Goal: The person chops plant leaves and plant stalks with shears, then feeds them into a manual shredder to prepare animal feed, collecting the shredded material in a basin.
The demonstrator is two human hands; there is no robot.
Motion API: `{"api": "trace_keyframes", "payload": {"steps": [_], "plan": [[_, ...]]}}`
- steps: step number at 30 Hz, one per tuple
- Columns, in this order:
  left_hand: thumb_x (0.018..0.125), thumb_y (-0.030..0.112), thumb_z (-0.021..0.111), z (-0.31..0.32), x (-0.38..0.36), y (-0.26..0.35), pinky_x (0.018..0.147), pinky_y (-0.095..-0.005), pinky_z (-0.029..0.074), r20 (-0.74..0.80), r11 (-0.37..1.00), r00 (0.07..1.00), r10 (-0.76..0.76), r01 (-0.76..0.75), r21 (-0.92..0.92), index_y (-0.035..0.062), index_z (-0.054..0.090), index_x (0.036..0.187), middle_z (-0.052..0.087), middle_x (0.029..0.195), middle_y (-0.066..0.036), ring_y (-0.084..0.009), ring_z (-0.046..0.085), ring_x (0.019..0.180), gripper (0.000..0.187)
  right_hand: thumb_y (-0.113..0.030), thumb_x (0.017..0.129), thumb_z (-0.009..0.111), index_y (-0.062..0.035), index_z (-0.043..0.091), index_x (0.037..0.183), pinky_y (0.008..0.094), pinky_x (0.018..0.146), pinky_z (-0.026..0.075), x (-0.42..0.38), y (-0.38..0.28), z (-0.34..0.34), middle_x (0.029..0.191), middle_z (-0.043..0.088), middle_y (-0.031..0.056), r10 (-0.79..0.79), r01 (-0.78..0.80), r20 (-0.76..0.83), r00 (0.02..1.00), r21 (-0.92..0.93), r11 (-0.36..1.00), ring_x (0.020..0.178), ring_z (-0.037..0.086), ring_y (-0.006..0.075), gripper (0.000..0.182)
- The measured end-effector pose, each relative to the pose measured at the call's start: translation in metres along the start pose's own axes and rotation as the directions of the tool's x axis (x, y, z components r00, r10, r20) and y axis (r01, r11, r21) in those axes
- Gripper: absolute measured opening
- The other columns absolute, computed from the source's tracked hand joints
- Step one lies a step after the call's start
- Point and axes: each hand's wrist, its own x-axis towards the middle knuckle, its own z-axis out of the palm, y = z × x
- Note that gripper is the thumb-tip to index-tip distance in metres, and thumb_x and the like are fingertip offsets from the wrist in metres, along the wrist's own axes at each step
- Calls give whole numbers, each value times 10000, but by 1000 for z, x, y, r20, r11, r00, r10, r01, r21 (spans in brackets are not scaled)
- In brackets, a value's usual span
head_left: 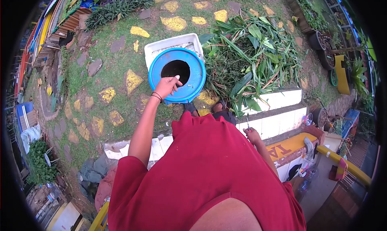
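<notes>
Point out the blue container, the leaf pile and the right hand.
Blue container (197, 74), head view: rim's right side.
Leaf pile (260, 57), head view: middle.
Right hand (253, 136), head view: middle of the hand.

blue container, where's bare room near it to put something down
Bare: grass left of the blue container, among stepping stones; the white tiled strip between leaf pile and yellow ledge. Crowded: the container's right, by the pile, and behind, by white tub.

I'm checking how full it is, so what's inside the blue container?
Inside the blue container, only darkness shows through the opening; I can't make out any contents. The broad rim hides the rest, and your left hand covers the opening's near edge partly.
</notes>
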Motion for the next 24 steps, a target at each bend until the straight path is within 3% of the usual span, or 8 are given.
{"api": "trace_keyframes", "payload": {"steps": [5,6,8,10,11,18,20,24], "plan": [[1024,405,507,64,-24,-24,504,-259,478,269,996,959,-89,94,-6,24,716,1005,647,704,-55,-104,585,503,435,-466,894,667,17,643,1005,365,725,521,18,18,15,807,669,105,-51,50,-36,998,-22,999,763,638,202,496],[1010,383,525,72,-27,-30,574,-299,514,276,982,951,-141,99,160,29,711,1021,681,771,-85,-152,637,581,400,-466,894,667,17,643,1005,365,725,521,14,12,16,807,669,105,-48,48,-38,998,-17,999,763,638,202,496],[995,360,542,87,-33,-45,644,-339,549,282,941,941,-188,91,325,34,706,1037,715,838,-114,-199,689,660,368,-486,899,630,6,657,1103,437,900,499,2,-4,12,1024,701,245,19,-19,12,1000,-32,999,1037,659,398,533],[954,332,573,97,-34,-66,838,-416,543,227,657,969,-95,-110,746,46,702,1040,729,986,-150,-298,704,895,325,-475,898,645,12,649,1059,402,821,508,5,1,19,938,698,188,-11,10,-19,1000,-26,1000,904,655,305,512],[935,338,581,101,-29,-76,950,-452,494,257,690,953,-164,-75,720,64,699,1048,719,1040,-159,-349,653,1048,319,-463,896,659,17,642,1014,368,742,516,8,6,24,852,694,131,-44,43,-44,998,-27,999,770,650,212,495],[958,345,567,118,-23,-41,858,-410,522,412,802,911,-38,-218,556,34,687,1041,730,957,-145,-303,695,936,343,-399,922,645,11,638,1028,364,737,518,12,3,27,831,690,131,13,-13,-17,1000,37,999,769,659,207,424],[964,350,562,125,-12,-35,848,-406,523,435,832,898,-67,-190,521,27,683,1047,729,948,-146,-297,695,928,355,-456,898,632,17,652,1094,416,839,516,21,10,28,949,701,221,48,-52,40,998,102,993,923,679,336,513],[974,351,551,152,6,-17,835,-400,525,454,878,891,10,-226,422,15,669,1075,727,936,-149,-304,694,905,370,-402,924,633,27,631,1111,390,768,530,40,24,19,884,683,173,29,-39,43,999,261,965,817,659,260,468]]}}
